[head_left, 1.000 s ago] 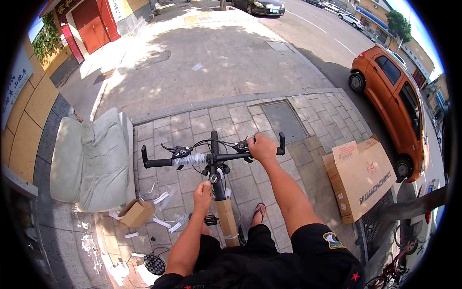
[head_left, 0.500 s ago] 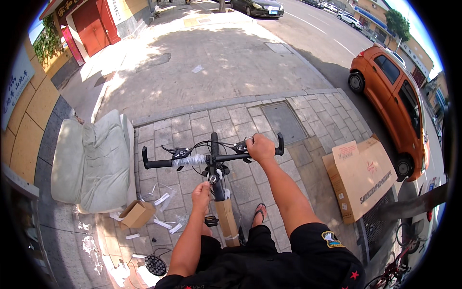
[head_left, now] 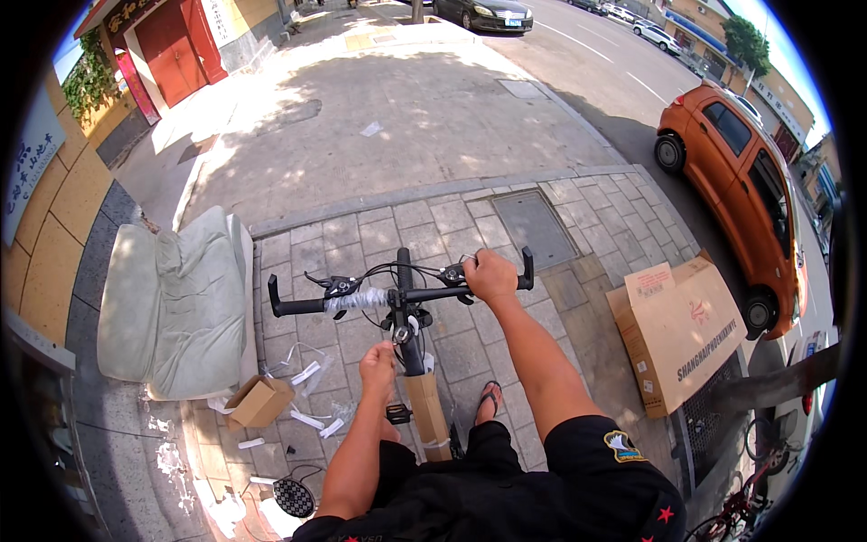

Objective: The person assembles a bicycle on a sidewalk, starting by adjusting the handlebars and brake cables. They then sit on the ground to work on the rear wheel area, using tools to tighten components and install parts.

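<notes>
A black bicycle stands upright in front of me, its handlebar (head_left: 429, 295) lying across the view with upturned bar ends. My right hand (head_left: 492, 276) is wrapped round the handlebar's right grip, beside the brake lever and shifter (head_left: 454, 275). Close to the left of the stem (head_left: 400, 334), my left hand (head_left: 377, 369) is closed with its fingers pinched together. Whatever it may hold there is hidden. Clear plastic wrap (head_left: 368, 299) covers the bar left of the stem. Brown cardboard (head_left: 426, 411) sheathes the frame tube below. The left grip (head_left: 300, 308) is free of any hand.
Left of the bicycle lie a pale green cushioned seat (head_left: 172, 307), a small open carton (head_left: 259, 402) and plastic scraps (head_left: 307, 420). A large cardboard box (head_left: 682, 330) rests at the right, near a parked orange car (head_left: 722, 172). A metal cover (head_left: 535, 228) is set into the paving.
</notes>
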Demonstrator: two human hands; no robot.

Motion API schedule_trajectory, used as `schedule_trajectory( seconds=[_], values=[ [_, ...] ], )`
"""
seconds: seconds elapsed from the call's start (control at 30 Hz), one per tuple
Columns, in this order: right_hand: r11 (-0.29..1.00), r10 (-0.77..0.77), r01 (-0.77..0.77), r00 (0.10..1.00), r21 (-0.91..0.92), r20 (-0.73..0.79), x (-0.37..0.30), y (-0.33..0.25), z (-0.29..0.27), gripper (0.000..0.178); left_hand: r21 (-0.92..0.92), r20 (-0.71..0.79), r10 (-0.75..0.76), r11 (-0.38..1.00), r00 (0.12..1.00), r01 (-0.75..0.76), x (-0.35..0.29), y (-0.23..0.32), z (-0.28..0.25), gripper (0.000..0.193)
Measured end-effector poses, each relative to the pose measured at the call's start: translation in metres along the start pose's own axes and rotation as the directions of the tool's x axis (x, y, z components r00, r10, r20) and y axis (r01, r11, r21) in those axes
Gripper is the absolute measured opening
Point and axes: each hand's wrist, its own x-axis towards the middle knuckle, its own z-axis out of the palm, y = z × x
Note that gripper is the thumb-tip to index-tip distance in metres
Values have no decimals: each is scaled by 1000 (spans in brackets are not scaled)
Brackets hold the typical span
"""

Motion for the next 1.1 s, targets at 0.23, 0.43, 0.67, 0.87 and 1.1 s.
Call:
schedule_trajectory(
  seconds=[0.23, 0.43, 0.67, 0.87, 1.1],
  values=[
    [1000, 7, -7, 1000, -8, 16, 0, -2, -2, 36, 65, 140, -140, 989, 980, 132, 0, 31, -7, 32],
    [1000, 14, -14, 1000, 24, -1, 0, -2, -2, 35, 42, 126, -203, 979, 971, 200, -4, 41, -3, 30],
    [1000, 5, -5, 1000, 9, 4, 0, -4, -4, 37, 95, 82, -207, 975, 975, 199, -7, 43, 1, 29],
    [1000, 15, -15, 1000, 5, 23, 1, -6, -6, 38, 106, 81, -231, 969, 970, 222, -9, 45, 1, 30],
    [1000, 5, -5, 1000, 27, -12, 0, -3, -3, 36, 259, 103, -207, 950, 973, 175, -4, 47, -5, 30]
  ],
)
